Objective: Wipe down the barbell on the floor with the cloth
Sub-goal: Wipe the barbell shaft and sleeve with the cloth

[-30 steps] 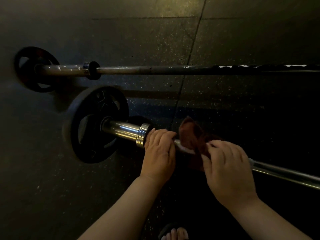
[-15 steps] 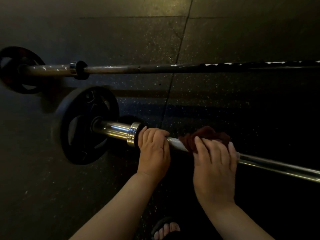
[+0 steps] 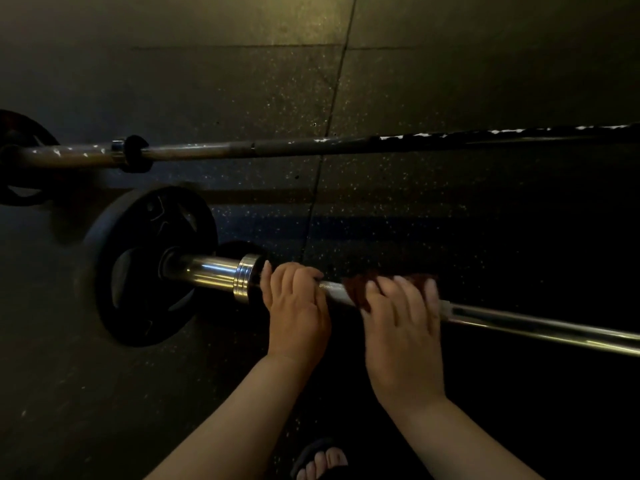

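A chrome barbell (image 3: pixel 540 329) lies on the dark floor and runs from a black weight plate (image 3: pixel 138 268) at the left to the right edge. My left hand (image 3: pixel 298 306) is curled around the bar right beside the shiny collar (image 3: pixel 246 282). My right hand (image 3: pixel 401 323) presses a dark red-brown cloth (image 3: pixel 356 289) over the bar a little to the right of my left hand. Most of the cloth is hidden under my fingers.
A second, worn barbell (image 3: pixel 311 148) lies parallel farther away, with a black clamp (image 3: pixel 133 154) and a plate (image 3: pixel 20 161) at the left edge. The floor is dark speckled rubber tiles. My sandalled foot (image 3: pixel 323 459) shows at the bottom.
The cloth was bunched up above the bar and is now laid flat over it under my right hand. My left hand has kept its grip by the collar.
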A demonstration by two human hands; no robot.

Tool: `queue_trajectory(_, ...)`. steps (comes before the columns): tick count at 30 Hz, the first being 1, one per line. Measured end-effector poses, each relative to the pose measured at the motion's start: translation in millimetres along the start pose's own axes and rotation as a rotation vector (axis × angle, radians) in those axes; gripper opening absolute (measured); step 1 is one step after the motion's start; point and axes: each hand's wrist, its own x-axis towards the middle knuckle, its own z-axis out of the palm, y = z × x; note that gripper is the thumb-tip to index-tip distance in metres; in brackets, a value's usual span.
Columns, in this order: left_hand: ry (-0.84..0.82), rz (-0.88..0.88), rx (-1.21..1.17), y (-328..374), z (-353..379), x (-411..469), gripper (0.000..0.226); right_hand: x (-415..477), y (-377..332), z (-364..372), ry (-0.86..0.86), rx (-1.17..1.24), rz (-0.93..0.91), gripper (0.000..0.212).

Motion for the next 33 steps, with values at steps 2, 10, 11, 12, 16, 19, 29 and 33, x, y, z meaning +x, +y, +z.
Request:
queue_trajectory(2,-0.002,0.013,0.018,-2,-1,2,0.025,9,-2,-3,-0.063,0.005,-0.096,0.043)
queue_trajectory(10,0.015,-0.026,-0.052,2,4,0,0.019,-9,31,-6,-0.008,-0.03,-0.057,0.032)
queue_trajectory(11,0.015,-0.019,-0.048,3,6,-1,0.019,0,24,-9,-0.044,-0.026,-0.039,0.032)
queue_trajectory(12,0.01,-0.007,-0.041,4,6,-2,0.02,11,20,-13,-0.08,-0.022,-0.025,0.032)
queue_trajectory(16,0.001,0.0,-0.005,0,3,3,0.025,19,19,-19,-0.129,-0.04,-0.024,0.041)
queue_trajectory(19,0.024,-0.035,-0.017,4,3,3,0.024,-9,14,-11,-0.044,-0.104,-0.03,0.045)
queue_trajectory(29,0.011,0.0,0.081,5,6,-4,0.025,38,1,-12,-0.244,-0.107,-0.087,0.042)
queue_trajectory(33,0.03,-0.019,0.059,5,8,-1,0.024,-7,23,-9,-0.165,-0.174,-0.209,0.059)
